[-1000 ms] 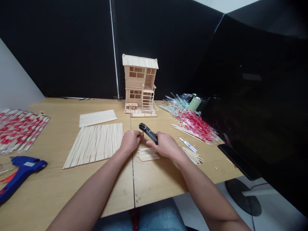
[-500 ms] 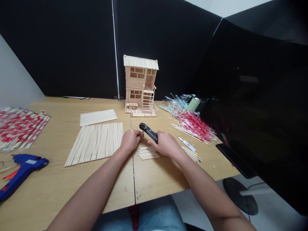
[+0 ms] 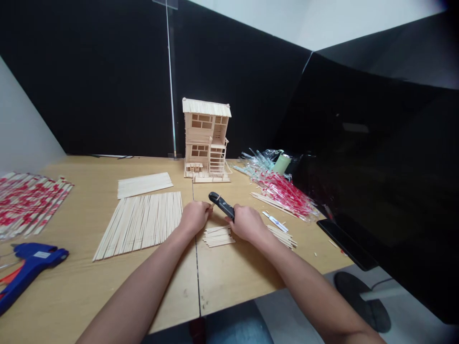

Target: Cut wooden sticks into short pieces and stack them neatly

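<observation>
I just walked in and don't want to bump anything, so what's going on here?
A person at the table grips a black hand tool in the right hand. The left hand pinches a thin wooden stick at the tool's head. Short sticks lie just in front of the hands, a row of long sticks to the left, and a stick house stands behind.
</observation>
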Motion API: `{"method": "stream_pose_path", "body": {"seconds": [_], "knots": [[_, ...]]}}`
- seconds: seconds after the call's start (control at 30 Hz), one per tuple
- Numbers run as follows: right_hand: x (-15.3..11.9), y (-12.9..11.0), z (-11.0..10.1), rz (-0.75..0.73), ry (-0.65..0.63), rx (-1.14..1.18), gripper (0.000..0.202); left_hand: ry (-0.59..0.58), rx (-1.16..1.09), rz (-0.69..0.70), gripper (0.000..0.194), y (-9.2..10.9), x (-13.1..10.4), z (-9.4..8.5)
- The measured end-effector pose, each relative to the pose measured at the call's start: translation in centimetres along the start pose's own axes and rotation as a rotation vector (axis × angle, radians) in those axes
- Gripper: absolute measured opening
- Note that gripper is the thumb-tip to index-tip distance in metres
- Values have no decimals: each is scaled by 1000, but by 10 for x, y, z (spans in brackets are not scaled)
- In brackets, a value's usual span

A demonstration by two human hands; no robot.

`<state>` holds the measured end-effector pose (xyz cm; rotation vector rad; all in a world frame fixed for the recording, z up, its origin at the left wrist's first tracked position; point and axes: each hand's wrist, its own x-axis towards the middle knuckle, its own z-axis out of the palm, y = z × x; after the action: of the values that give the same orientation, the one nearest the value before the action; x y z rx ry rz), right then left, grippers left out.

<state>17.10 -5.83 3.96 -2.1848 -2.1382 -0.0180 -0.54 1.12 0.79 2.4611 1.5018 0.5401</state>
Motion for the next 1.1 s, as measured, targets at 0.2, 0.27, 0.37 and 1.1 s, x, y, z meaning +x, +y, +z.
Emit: {"method": "stream_pose_path", "body": {"seconds": [0.2,0.27,0.37,1.1], "knots": [[1,7,12,51,-9,51,22,-34,120,-10,29,10,2,-9],[1,9,14,60,-17,71,20,-48,152,-4,29,15,2,-13],[2,12,14,56,-25,109,21,-79,183,12,27,21,2,-19],[15,46,34,155,41,794,35,-90,397,38,30,94,43,-57]]}}
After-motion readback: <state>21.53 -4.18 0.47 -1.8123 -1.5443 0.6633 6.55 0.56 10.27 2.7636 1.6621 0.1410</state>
